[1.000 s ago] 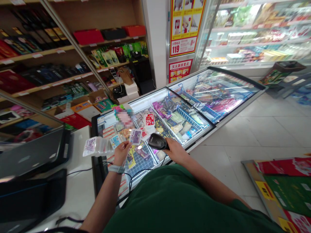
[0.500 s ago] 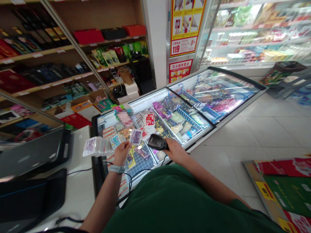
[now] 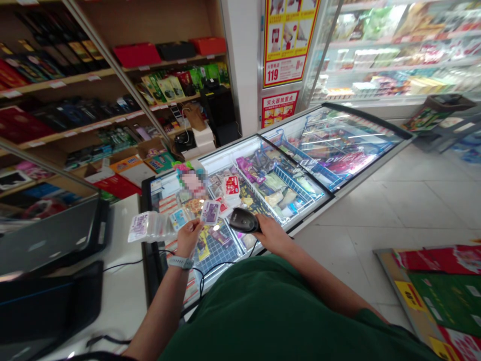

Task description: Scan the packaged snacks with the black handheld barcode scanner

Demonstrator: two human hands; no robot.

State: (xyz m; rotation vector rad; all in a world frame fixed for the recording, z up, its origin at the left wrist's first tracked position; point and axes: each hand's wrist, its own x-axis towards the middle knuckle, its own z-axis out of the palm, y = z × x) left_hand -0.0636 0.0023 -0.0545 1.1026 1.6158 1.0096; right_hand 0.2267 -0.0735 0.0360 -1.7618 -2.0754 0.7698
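Hardly anything is changing from half a second ago: the left hand [image 3: 190, 235] is still pinching the edge of a purple-labelled pack [image 3: 211, 212] over the chest freezer [image 3: 370, 168], and the right hand [image 3: 273, 234] is still gripping a black handheld scanner [image 3: 243, 220], which is pointing towards nine o'clock, just apart from the pack. That stillness is probably keeping the work on this one pack, while a red-labelled pack [image 3: 232, 186] is sitting between one and two o'clock from it.

Single head-worn view, looking forward and down over the wearer's green shirt [image 3: 263, 311] — very near, glass-topped chest freezer [image 3: 372, 167] close ahead, refrigerated display case [image 3: 376, 104] far right
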